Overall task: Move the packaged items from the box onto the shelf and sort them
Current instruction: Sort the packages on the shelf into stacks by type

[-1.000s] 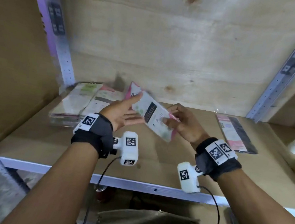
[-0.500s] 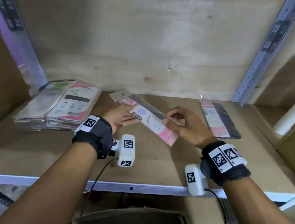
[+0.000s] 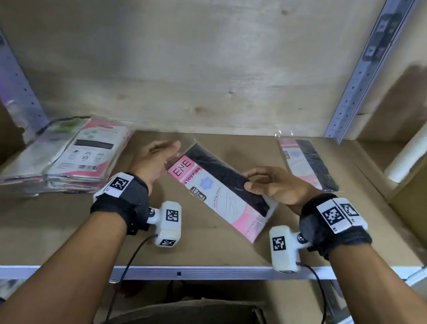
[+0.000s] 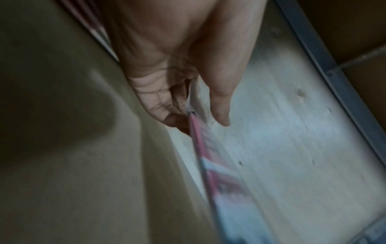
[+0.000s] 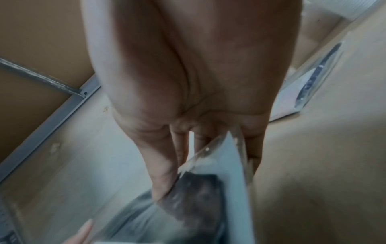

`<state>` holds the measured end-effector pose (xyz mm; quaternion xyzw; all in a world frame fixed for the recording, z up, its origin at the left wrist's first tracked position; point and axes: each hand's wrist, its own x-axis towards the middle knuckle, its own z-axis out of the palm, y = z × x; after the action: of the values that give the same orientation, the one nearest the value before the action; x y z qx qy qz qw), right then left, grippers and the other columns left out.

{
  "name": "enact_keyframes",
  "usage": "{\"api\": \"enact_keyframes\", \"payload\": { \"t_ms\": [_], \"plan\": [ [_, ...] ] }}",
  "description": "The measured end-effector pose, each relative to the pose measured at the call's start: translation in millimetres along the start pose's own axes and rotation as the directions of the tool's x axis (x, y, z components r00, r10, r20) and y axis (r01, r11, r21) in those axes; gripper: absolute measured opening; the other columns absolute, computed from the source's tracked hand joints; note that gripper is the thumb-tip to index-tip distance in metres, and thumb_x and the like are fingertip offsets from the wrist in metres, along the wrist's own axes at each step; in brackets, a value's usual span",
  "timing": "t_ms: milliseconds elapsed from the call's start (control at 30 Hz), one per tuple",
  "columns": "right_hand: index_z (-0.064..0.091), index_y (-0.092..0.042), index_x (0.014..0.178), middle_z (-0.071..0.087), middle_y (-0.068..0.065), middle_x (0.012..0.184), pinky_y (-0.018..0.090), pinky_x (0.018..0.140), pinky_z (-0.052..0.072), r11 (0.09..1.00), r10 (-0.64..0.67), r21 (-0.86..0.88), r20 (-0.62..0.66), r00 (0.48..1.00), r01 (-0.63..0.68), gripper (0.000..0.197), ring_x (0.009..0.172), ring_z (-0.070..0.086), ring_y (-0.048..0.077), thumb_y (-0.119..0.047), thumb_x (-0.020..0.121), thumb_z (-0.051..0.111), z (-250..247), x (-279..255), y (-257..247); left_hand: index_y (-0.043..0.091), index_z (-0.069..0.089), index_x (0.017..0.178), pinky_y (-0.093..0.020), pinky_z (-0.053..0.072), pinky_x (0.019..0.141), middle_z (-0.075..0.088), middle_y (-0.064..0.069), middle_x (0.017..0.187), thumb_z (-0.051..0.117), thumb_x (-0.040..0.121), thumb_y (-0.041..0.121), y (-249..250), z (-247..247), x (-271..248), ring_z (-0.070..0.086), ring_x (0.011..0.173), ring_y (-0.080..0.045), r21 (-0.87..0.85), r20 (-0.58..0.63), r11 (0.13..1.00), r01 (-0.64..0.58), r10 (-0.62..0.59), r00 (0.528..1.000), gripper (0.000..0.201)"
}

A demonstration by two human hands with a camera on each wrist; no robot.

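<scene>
Your head view is dim and warm, its straight uprights bowing at the edges. A dark shadow falls on the right wall. Both wrist views are soft with motion blur, the packet (image 4: 211,173) smeared, corners darkening into murky shadow.

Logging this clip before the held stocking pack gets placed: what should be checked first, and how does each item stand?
1. Right hand grips the stocking pack: ok.
2. Left hand steadies its far end: ok; the fingers look straight.
3. Printed face is readable for sorting: ok.
4. Matching black pack lies on the right of the shelf: ok.
5. Left stack is a different type: ok.
6. Items left in the box: cannot tell.
</scene>
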<state>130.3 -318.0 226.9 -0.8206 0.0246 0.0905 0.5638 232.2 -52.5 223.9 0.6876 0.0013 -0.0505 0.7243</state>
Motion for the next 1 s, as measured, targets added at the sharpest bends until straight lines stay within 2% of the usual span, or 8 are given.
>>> {"api": "enact_keyframes", "payload": {
  "t_ms": [133, 233, 433, 567, 700, 800, 867, 1000],
  "plan": [
    [0.068, -0.004, 0.114, 0.073, 0.014, 0.109, 0.036, 0.099, 0.050, 1.000, 0.007, -0.021, 0.033, 0.999, -0.007, 0.026, 0.104, 0.068, 0.027, -0.007, 0.088, 0.070, -0.5, -1.6, 3.3, 0.012, 0.072, 0.099, -0.016, 0.043, 0.041, 0.062, -0.002, 0.070, 0.062, 0.094, 0.035, -1.3, -8.8, -3.8, 0.057, 0.049, -0.009, 0.341, 0.063, 0.932, -0.126, 0.111, 0.992, 0.025],
    [0.067, -0.006, 0.115, 0.073, 0.014, 0.111, 0.035, 0.103, 0.048, 1.000, 0.002, -0.027, 0.044, 0.999, -0.001, 0.027, 0.110, 0.067, 0.027, -0.007, 0.088, 0.069, -0.4, -1.0, 4.2, 0.014, 0.064, 0.077, -0.016, 0.040, 0.042, 0.056, 0.000, 0.062, 0.052, 0.100, 0.034, -0.7, -11.8, -5.1, 0.057, 0.046, -0.009, 0.424, 0.090, 0.897, -0.126, 0.097, 0.991, 0.032],
    [0.068, -0.017, 0.105, 0.075, -0.004, 0.088, 0.013, 0.079, 0.050, 1.000, -0.016, -0.018, 0.081, 0.997, 0.017, 0.019, 0.087, 0.069, 0.006, -0.004, 0.092, 0.063, 4.3, -3.1, 1.6, 0.022, 0.046, 0.059, -0.023, 0.037, 0.051, 0.048, 0.002, 0.050, 0.047, 0.096, 0.055, 5.0, -19.0, -7.2, 0.056, 0.054, -0.019, 0.517, 0.070, 0.851, -0.097, 0.071, 0.995, 0.050],
    [0.066, -0.014, 0.110, 0.073, -0.001, 0.085, 0.011, 0.075, 0.049, 0.998, -0.053, -0.025, 0.080, 0.995, 0.055, 0.020, 0.079, 0.068, 0.003, -0.005, 0.094, 0.061, 8.1, -6.3, -3.8, 0.016, 0.055, 0.067, -0.018, 0.028, 0.035, 0.054, 0.001, 0.046, 0.050, 0.096, 0.053, 5.8, -23.5, -10.3, 0.050, 0.037, -0.013, 0.328, 0.136, 0.945, 0.008, -0.056, 0.989, 0.048],
    [0.062, -0.005, 0.119, 0.072, -0.003, 0.082, 0.011, 0.075, 0.047, 0.996, -0.088, -0.011, 0.072, 0.993, 0.089, 0.025, 0.074, 0.065, 0.000, -0.003, 0.094, 0.060, 11.2, -5.1, -4.2, 0.015, 0.061, 0.066, -0.018, 0.022, 0.034, 0.051, -0.002, 0.048, 0.054, 0.097, 0.044, 7.3, -24.3, -18.3, 0.037, 0.034, -0.011, 0.072, 0.272, 0.994, 0.087, -0.104, 0.957, 0.044],
    [0.064, -0.008, 0.117, 0.071, -0.003, 0.082, 0.013, 0.076, 0.046, 0.995, -0.100, -0.002, 0.062, 0.993, 0.101, 0.024, 0.072, 0.062, 0.000, -0.006, 0.094, 0.061, 13.2, -4.2, -3.4, 0.010, 0.057, 0.073, -0.013, 0.029, 0.028, 0.048, 0.002, 0.042, 0.051, 0.099, 0.037, 12.2, -20.8, -22.9, 0.038, 0.028, -0.006, -0.002, 0.305, 0.993, 0.114, -0.108, 0.946, 0.039],
    [0.067, -0.015, 0.110, 0.071, -0.006, 0.079, 0.013, 0.075, 0.048, 0.993, -0.117, 0.022, 0.048, 0.992, 0.116, 0.020, 0.071, 0.062, 0.001, -0.006, 0.093, 0.062, 14.7, -4.1, -3.9, 0.014, 0.058, 0.081, -0.014, 0.043, 0.037, 0.057, 0.005, 0.046, 0.055, 0.097, 0.036, 14.0, -17.5, -23.8, 0.052, 0.036, -0.006, -0.018, 0.238, 0.990, 0.140, -0.131, 0.962, 0.028],
    [0.067, -0.015, 0.109, 0.071, 0.011, 0.096, 0.019, 0.079, 0.048, 0.990, -0.132, 0.050, 0.046, 0.990, 0.130, 0.020, 0.081, 0.062, 0.012, -0.006, 0.093, 0.062, 17.9, -6.2, -8.2, 0.022, 0.062, 0.092, -0.021, 0.056, 0.047, 0.071, 0.011, 0.057, 0.055, 0.098, 0.029, 13.6, -15.2, -23.5, 0.069, 0.053, -0.007, -0.139, 0.195, 0.971, 0.196, -0.167, 0.966, 0.011]
  ]
}}
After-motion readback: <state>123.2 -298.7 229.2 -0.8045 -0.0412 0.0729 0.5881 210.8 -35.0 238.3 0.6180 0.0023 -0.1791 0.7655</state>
